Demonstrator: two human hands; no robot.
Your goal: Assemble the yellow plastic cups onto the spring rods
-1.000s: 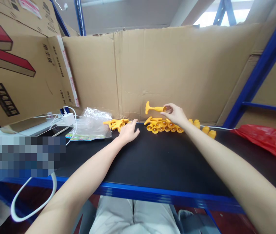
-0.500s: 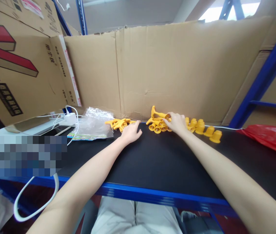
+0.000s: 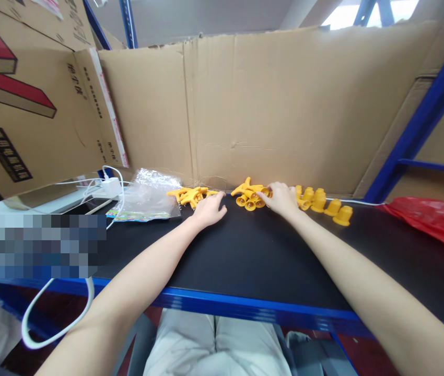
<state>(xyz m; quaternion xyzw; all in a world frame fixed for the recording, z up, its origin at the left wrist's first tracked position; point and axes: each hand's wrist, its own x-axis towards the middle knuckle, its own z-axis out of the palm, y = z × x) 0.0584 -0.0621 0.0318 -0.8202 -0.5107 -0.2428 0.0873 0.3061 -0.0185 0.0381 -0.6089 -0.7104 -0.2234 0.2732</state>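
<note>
Handles (image 3: 191, 196), yellow and jumbled in a loose heap, lie near the back of the desk (image 3: 269, 266), and the left hand (image 3: 208, 210) rests over their right end. Its thumb stands off from the forefinger with nothing visible in the gap; the other fingers are hidden from where I stand, so I can't say whether they press on a handle.

The change is on the other side. A second ago the right hand (image 3: 282, 199) had a flared yellow piece up in the air, with its crossbar pointing left; now that hand is down low at the right end of a pile of similar pieces (image 3: 250, 197), and nothing is raised above the desk. I take it the piece has joined the pile, on top, which would make that pile one larger. The fingers are bent close around the pile's edge, but whether they grip a flared end or merely touch it I cannot tell.

Just right of that hand, short yellow cups (image 3: 319, 200) stand in an uneven line. A clear bag (image 3: 149, 197) lies left of the handles; a red bag (image 3: 429, 219) sits well apart at the far right.
</note>
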